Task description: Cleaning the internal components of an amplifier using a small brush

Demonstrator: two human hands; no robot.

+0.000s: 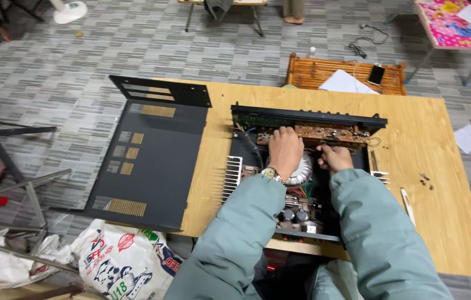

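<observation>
A smooth, light plywood counter with a faint sheen carries an opened amplifier chassis of matt black sheet metal. Inside sit a brown circuit board, ribbed bare-metal heat sinks and a glossy taped transformer ring. At the counter's left edge lies a matt black metal cover. The sleeves are soft, matt grey-green cloth; the wristwatch is shiny metal.

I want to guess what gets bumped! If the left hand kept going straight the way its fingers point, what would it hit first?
Probably the brown circuit board at the far end of the open amplifier. The left hand points away from the person, fingertips already at its edge. Depth is hard to judge.
</observation>
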